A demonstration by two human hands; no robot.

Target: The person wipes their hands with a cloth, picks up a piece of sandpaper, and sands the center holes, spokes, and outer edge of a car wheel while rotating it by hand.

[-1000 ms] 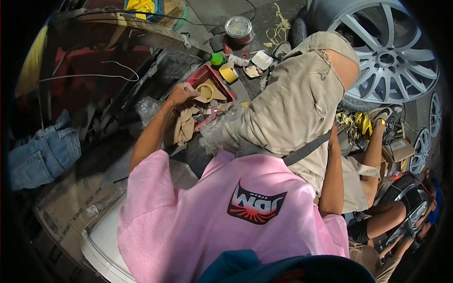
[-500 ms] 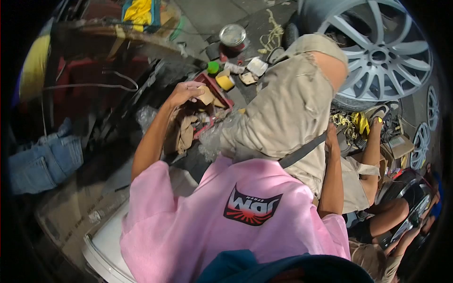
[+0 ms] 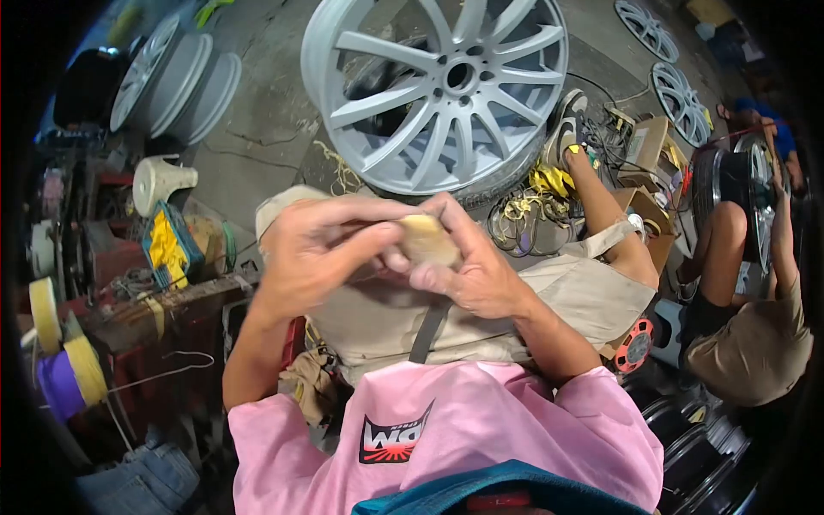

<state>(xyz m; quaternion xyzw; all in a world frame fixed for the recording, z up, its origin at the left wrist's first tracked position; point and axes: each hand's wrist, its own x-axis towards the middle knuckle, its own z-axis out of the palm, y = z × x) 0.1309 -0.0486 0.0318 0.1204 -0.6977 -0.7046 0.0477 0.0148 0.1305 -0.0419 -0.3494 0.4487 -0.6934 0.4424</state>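
A small tan piece (image 3: 429, 241), blurred by motion, is held between my two hands above my lap. My right hand (image 3: 481, 273) grips it with the thumb below and fingers behind. From the other side, the bent fingers of my left hand (image 3: 316, 256) pinch at its left edge. Just beyond the hands lies a large grey multi-spoke wheel rim (image 3: 461, 79), face up on a tire. A dark strap (image 3: 427, 333) crosses the beige trousers (image 3: 378, 324) under my hands.
More rims (image 3: 176, 81) stand at the upper left. A white stool (image 3: 163, 182) and blue basket (image 3: 176, 253) are on the left. Cables and yellow cloth (image 3: 551, 182) lie by my shoe (image 3: 566, 129). Another person (image 3: 755, 343) sits at the right near a tire.
My left hand has come from the red tray to my lap with the tan piece, and my right hand has risen to meet it. The view has swung right, towards the large rim.
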